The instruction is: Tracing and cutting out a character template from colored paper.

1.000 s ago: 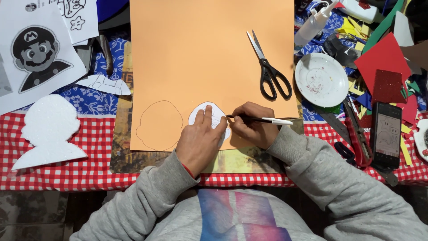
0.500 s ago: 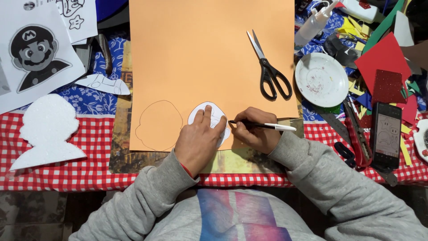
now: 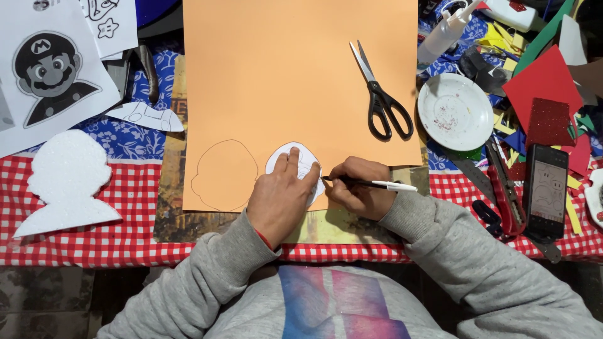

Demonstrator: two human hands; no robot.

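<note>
A large orange sheet (image 3: pixel 282 75) lies on the table in front of me. My left hand (image 3: pixel 279 198) presses a small white paper cutout (image 3: pixel 290 157) flat on the sheet's lower edge. My right hand (image 3: pixel 357 193) holds a white pen (image 3: pixel 377 184) with its tip against the cutout's right edge. A traced pencil outline (image 3: pixel 224 174) of the same shape sits on the orange sheet just left of the cutout.
Black scissors (image 3: pixel 380 100) lie on the sheet's right side. A white plate (image 3: pixel 455 111), glue bottle (image 3: pixel 443 31), coloured foam scraps (image 3: pixel 543 78), phone (image 3: pixel 548 191) and red cutter (image 3: pixel 505 194) crowd the right. A white foam silhouette (image 3: pixel 63 182) and printed character picture (image 3: pixel 50 72) lie left.
The pen tip has slid slightly down along the cutout's right edge; my left hand stays pressed on the cutout.
</note>
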